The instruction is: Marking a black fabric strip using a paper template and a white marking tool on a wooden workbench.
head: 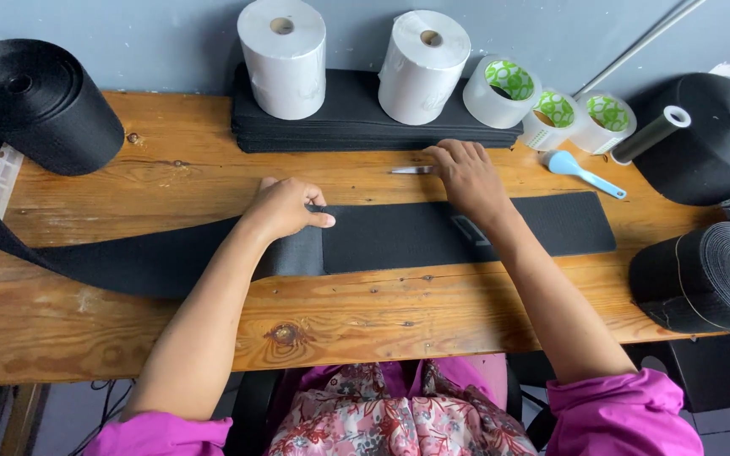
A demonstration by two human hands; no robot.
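Observation:
A wide black elastic band (399, 236) lies flat across the wooden table (171, 177), running left to a big black roll (35, 101). My left hand (285, 209) presses down on the band where a cut end overlaps a greyer stretch, fingers together. My right hand (466, 177) reaches past the band's far edge, its fingertips on a small metal tool, perhaps scissors or snips (411, 170); the wrist rests over the band.
A stack of cut black pieces (365, 127) carries two white rolls (283, 55) (422, 66). Three tape rolls (555, 110), a blue-handled brush (580, 169) and black rolls (707, 135) (703, 274) crowd the right side.

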